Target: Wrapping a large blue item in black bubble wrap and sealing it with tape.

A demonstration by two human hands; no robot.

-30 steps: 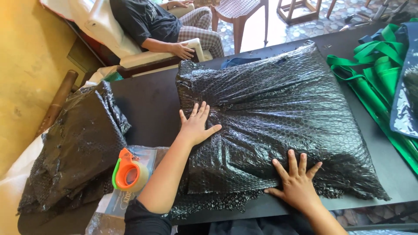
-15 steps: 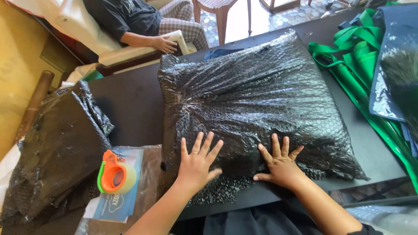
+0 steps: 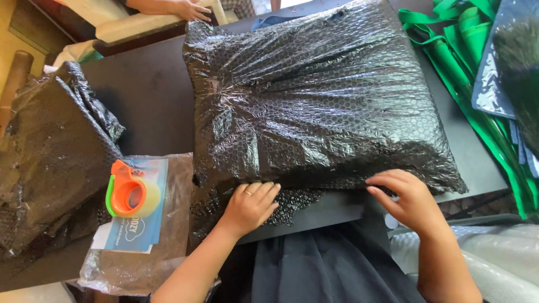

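Observation:
A large parcel wrapped in black bubble wrap [image 3: 314,106] lies on a dark table [image 3: 149,90]. My left hand [image 3: 250,205] rests flat on the loose flap of bubble wrap at the parcel's near edge, fingers together. My right hand [image 3: 407,199] curls over the near right edge of the parcel, fingertips touching the wrap. Neither hand clearly grips anything.
An orange tape dispenser [image 3: 130,195] sits on a clear bag with a blue card, left of my left hand. Another black bubble-wrapped bundle [image 3: 50,157] lies far left. Green cloth bags [image 3: 471,73] lie at the right. Another person's hand [image 3: 188,8] rests at the far edge.
Both of my hands have slid from the top of the parcel down to its near edge. The view has moved closer to the parcel.

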